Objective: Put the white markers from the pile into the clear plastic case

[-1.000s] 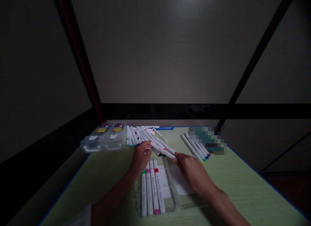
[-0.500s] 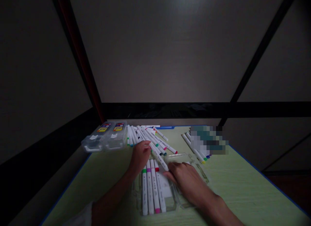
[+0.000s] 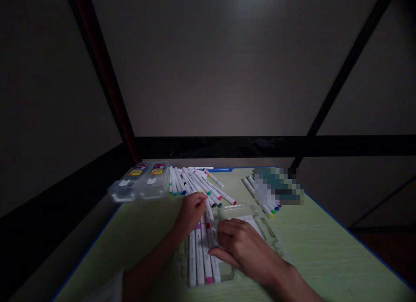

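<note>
A white marker [image 3: 209, 212] slants over the open clear plastic case [image 3: 227, 276]. Its far end is at the pinched fingertips of my left hand [image 3: 191, 213], while the curled fingers of my right hand [image 3: 243, 243] close around its near part and hide it. Beneath lie several white markers [image 3: 200, 258] side by side in the case's left part, with purple, red and pink showing. The case's other half, holding a white paper [image 3: 250, 224], lies partly behind my right hand.
Beyond my hands is a loose pile of white markers [image 3: 195, 180] with coloured ends. Two closed clear cases [image 3: 152, 187] stand at the back left of the pale green table [image 3: 325, 250]. More markers [image 3: 260, 198] lie at the right beside a pixelated patch.
The marker has moved nearer and turned steeper, over the row in the case. My right hand has shifted left and towards me; my left hand has moved slightly right.
</note>
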Demonstrator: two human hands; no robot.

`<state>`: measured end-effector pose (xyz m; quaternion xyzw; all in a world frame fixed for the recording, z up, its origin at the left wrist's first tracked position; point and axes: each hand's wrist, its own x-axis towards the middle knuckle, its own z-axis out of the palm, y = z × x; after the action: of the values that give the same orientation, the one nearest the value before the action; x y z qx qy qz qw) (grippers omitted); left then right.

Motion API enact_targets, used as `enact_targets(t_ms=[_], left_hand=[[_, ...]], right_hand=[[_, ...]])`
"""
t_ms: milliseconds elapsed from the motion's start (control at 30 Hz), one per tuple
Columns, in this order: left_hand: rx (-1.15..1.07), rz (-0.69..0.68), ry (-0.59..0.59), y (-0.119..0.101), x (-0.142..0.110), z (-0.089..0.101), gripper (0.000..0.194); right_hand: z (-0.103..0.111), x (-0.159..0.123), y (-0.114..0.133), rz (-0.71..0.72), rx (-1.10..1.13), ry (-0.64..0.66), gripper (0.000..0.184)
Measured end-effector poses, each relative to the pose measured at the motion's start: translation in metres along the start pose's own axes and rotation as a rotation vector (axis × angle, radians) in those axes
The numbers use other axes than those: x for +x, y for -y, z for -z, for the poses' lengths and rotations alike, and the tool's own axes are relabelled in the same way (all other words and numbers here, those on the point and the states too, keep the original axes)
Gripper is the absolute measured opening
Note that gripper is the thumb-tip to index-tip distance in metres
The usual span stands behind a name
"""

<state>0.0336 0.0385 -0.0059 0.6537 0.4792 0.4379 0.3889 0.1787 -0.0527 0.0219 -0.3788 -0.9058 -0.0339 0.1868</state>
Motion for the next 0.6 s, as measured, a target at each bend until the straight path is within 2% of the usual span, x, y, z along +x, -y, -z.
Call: enact_targets(t_ms=[167, 433, 600], left_hand=[[0.030, -0.042, 0.062, 0.0042, -0.0028, -0.0028, 0.015], [0.041, -0.020, 0.153, 0.0033, -0.0084, -0.0068, 0.017], [0.052, -0.035, 0.168, 0.0038, -0.0087, -0.0078, 0.017]], right_hand=[[0.0019, -0.0009, 0.0010, 0.086, -0.032, -0.019, 0.037], [0.0012, 0.0001, 0.0023, 0.142, -0.053, 0.136, 0.043], [0.0015, 0.0012, 0.0033, 0.145, -0.051, 0.170, 0.044]])
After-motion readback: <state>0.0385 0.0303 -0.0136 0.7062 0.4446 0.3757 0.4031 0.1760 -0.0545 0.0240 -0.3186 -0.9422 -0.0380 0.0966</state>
